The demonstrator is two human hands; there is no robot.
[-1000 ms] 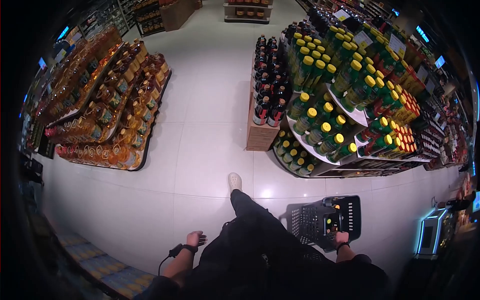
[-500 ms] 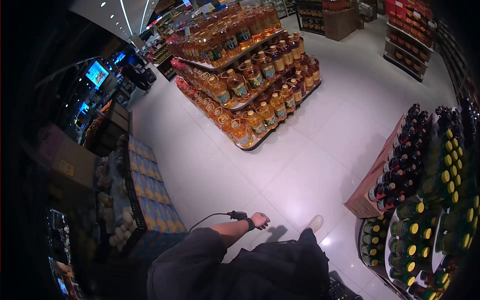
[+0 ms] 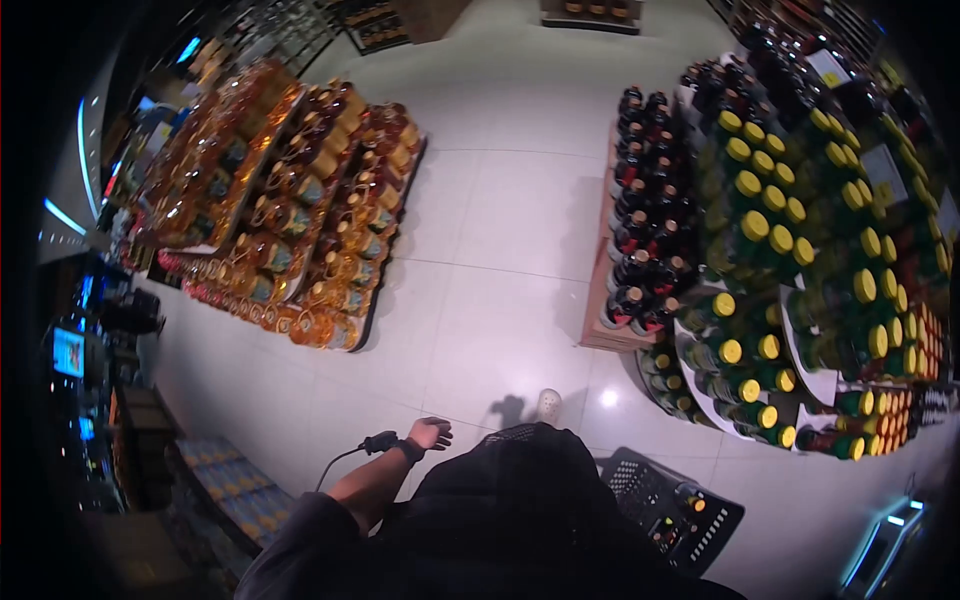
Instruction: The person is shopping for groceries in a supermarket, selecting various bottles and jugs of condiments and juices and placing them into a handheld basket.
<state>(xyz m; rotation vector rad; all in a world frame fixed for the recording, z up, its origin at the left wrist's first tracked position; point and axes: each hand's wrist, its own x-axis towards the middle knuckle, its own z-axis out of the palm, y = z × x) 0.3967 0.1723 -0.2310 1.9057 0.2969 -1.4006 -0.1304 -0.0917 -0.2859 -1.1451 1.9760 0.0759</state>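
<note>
My left hand (image 3: 430, 433) hangs low in front of my body over the floor, fingers loosely apart, with nothing in it. A dark band sits on that wrist, and a small black device on a cable (image 3: 378, 442) is beside it. At my right side is a black shopping basket (image 3: 625, 478) with several items in it, one a jar with an orange lid (image 3: 697, 504). My right hand is hidden, so I cannot see what carries the basket.
A tiered stand of amber bottles (image 3: 290, 215) is on the left. Dark bottles (image 3: 640, 230) and yellow-capped jars (image 3: 755, 225) line the right, with pale floor (image 3: 490, 240) between. Stacked blue-and-yellow packs (image 3: 230, 485) stand at lower left.
My view has turned to the right. The amber bottle stand has shifted left in view, the yellow-capped jars are nearer the middle, and much more of the basket shows.
</note>
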